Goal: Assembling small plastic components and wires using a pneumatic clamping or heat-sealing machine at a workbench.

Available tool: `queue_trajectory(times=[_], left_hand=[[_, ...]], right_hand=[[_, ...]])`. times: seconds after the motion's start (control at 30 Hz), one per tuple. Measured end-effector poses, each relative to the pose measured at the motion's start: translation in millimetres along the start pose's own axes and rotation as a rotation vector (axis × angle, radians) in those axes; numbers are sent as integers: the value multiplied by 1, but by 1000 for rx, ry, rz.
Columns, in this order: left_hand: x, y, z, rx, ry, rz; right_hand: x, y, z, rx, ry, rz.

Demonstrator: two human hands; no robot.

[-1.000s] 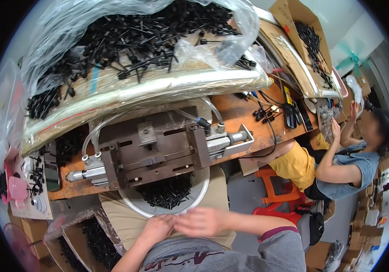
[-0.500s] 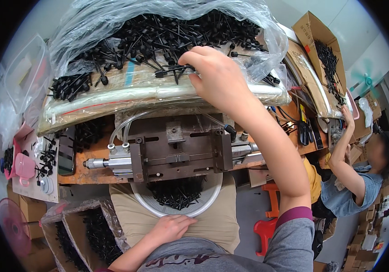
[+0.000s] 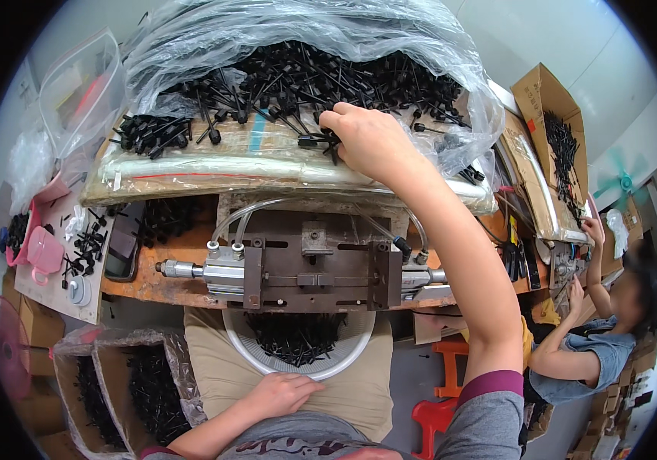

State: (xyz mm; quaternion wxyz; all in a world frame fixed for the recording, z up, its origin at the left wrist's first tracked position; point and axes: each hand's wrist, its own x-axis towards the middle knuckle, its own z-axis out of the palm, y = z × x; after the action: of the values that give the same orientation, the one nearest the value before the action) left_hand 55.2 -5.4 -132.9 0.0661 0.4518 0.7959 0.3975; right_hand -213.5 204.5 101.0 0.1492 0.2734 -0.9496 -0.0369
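Observation:
My right hand (image 3: 370, 139) is at the near edge of a heap of black plastic parts (image 3: 374, 77) with thin stems and thick ends. Its thumb and fingers are pinched around a black stemmed part (image 3: 317, 141), partly hidden by the fingers. My left hand (image 3: 281, 392) lies on my lap with its fingers stretched out, just below the rim of a white plastic basket (image 3: 321, 374). Inside that basket are many small black pieces (image 3: 298, 337). Between the heap and the basket sits a brown metal fixture (image 3: 315, 257) with a pneumatic cylinder at each side; nothing in my hands touches it.
The heap rests on plastic-wrapped cardboard (image 3: 213, 172) under clear sheeting. Pink containers (image 3: 45, 249) and a phone (image 3: 123, 249) are at left; lined boxes of black parts (image 3: 152, 349) stand at lower left. Red stools (image 3: 429, 418) and a co-worker (image 3: 573, 368) are at right.
The view has shifted slightly, so the bench appears further right and lower. My right hand stays at the heap's edge, its fingers now lower among the parts. My left hand remains resting.

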Motion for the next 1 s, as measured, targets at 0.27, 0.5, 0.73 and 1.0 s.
queue_trajectory(times=[0.27,0.5,0.73,1.0], left_hand=[[1,3,2,-29,75,27],[3,11,-7,-28,95,31],[15,15,-18,-287,37,-176],[-30,16,-25,-413,-419,-424]], right_hand=[[-2,19,-19,285,415,48],[-20,46,-35,1216,364,508],[-36,52,-5,1165,658,490],[-30,26,-19,317,557,256]])
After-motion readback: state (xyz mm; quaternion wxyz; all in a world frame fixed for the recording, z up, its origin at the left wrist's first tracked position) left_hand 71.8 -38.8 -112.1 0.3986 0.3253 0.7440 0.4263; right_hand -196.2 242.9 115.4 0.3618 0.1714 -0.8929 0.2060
